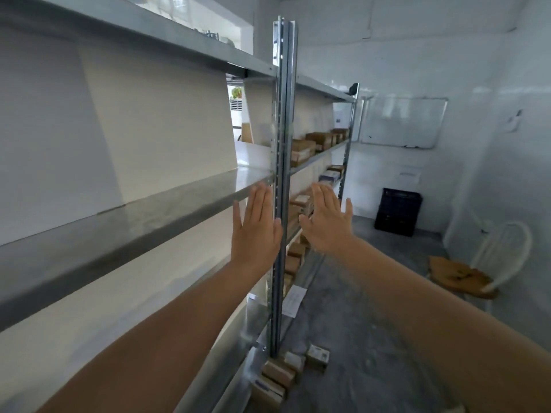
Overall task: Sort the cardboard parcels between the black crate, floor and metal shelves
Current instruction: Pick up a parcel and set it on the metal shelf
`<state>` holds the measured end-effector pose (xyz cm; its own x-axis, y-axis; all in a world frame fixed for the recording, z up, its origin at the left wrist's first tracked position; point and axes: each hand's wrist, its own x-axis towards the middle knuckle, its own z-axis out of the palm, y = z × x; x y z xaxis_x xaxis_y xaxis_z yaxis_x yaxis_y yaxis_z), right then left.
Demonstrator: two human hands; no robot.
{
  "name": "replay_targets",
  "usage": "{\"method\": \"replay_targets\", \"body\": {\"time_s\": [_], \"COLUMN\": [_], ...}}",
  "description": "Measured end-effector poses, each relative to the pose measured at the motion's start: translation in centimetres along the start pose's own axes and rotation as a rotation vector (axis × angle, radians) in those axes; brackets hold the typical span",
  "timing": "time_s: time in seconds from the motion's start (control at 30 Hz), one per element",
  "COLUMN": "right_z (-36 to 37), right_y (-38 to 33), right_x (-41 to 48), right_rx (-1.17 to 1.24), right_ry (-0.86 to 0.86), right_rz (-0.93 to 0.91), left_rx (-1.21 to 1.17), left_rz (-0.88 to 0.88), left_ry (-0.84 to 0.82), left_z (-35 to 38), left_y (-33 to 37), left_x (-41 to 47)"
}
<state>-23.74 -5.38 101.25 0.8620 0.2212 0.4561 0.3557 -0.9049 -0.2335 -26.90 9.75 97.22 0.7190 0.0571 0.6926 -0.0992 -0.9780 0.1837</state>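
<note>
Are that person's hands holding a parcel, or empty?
Empty: the left hand and right hand are both open, fingers straight, gripping nothing.

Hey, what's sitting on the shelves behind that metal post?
Brown cardboard parcels line the far shelves at several levels. The post, the left hand and the right hand cover some lower ones, so their count is unclear.

To my left, the grey metal shelves [149,210] hold brown cardboard parcels [302,150] in their far bay. The grey concrete floor [357,323] bears small cardboard boxes [317,354] and a black plastic crate [398,211].
</note>
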Motion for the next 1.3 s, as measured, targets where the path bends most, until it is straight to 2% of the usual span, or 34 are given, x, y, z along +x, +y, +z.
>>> {"method": "replay_targets", "body": {"time_s": [0.4, 0.67, 0.87, 1.07, 1.3], "right_z": [9.3, 12.1, 14.7, 17.7, 19.8], "right_y": [1.3, 5.6, 9.0, 12.3, 18.7], "right_x": [-0.3, -1.0, 0.8, 3.5, 7.2], "right_rx": [-0.07, -0.046, -0.028, 0.089, 0.151], "right_ry": [-0.141, -0.192, -0.236, -0.273, -0.333], "right_rz": [0.185, 0.36, 0.355, 0.341, 0.326], "left_rx": [-0.095, -0.141, -0.128, -0.078, -0.065], "left_rz": [0.112, 0.132, 0.11, 0.092, 0.004], "left_ry": [-0.225, -0.314, -0.351, -0.394, -0.44], "left_z": [8.6, 13.0, 16.5, 19.7, 25.2], "left_y": [-3.7, -2.5, -1.9, -1.2, 2.7], "left_x": [-0.7, -0.6, 0.4, 2.3, 4.9]}}
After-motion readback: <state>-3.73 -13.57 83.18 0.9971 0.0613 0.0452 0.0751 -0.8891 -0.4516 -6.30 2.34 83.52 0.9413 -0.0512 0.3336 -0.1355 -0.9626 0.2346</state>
